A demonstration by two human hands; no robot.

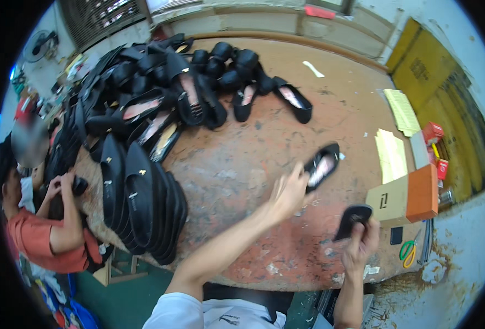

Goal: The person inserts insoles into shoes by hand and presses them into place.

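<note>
My left hand (287, 193) is closed on a black flat shoe (330, 155), slightly blurred, with a pale lining showing inside it. Farther right and nearer to me, my right hand (361, 244) pinches a flat black piece (352, 215) with a rounded end, which looks like an insole. The thumb lies over its face, and its lower part is partly covered by the fingers. The shoe and the piece are apart, both above the worn table (237, 219).
Black shoes (187, 93) lie heaped at the far left, with stacked black shoe pieces (144, 192) nearer. A lone shoe (293, 100) lies beyond my hands. At right are yellow papers (390, 156), a box (401, 196) and scissors (410, 252). A co-worker (50, 236) works at left.
</note>
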